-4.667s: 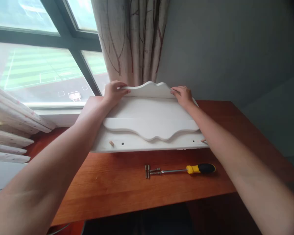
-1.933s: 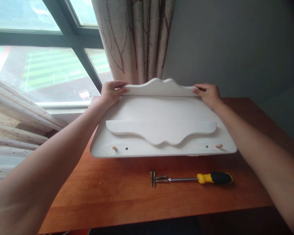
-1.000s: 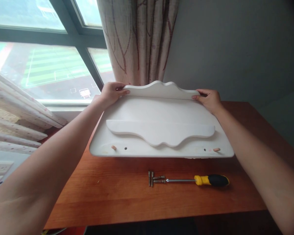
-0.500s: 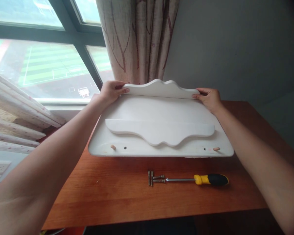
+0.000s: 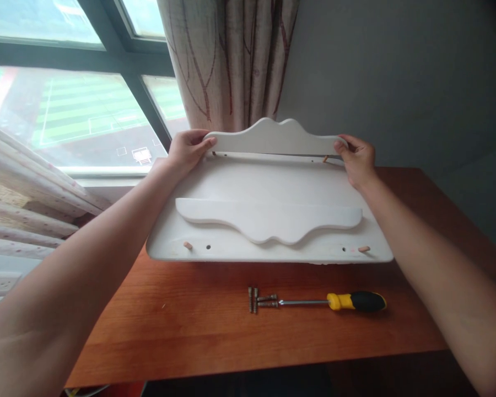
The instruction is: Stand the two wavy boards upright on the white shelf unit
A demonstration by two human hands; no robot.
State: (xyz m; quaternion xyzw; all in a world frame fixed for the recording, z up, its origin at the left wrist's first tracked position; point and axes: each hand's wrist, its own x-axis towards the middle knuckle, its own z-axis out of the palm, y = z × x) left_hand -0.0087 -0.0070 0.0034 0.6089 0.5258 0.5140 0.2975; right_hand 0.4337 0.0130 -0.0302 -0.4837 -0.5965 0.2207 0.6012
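A large white wooden panel [image 5: 268, 187] lies flat on the brown table [image 5: 215, 331]. A white scalloped board [image 5: 268, 220] stands along its middle. At its far edge a second scalloped board [image 5: 275, 138] is raised a little, with a dark gap and a wooden dowel showing beneath it. My left hand [image 5: 187, 151] grips this board's left end. My right hand [image 5: 357, 160] grips its right end. Two wooden dowels [image 5: 187, 245] [image 5: 364, 249] stick up near the panel's front edge, beside small holes.
A screwdriver [image 5: 347, 301] with a yellow and black handle lies on the table in front of the panel, and several screws [image 5: 258, 300] rest at its tip. A patterned curtain [image 5: 231, 60] hangs behind, with a window [image 5: 66, 105] to the left and a grey wall to the right.
The far scalloped board has risen off the panel's back edge, opening a gap. Both hands kept hold of its ends and went up with it.
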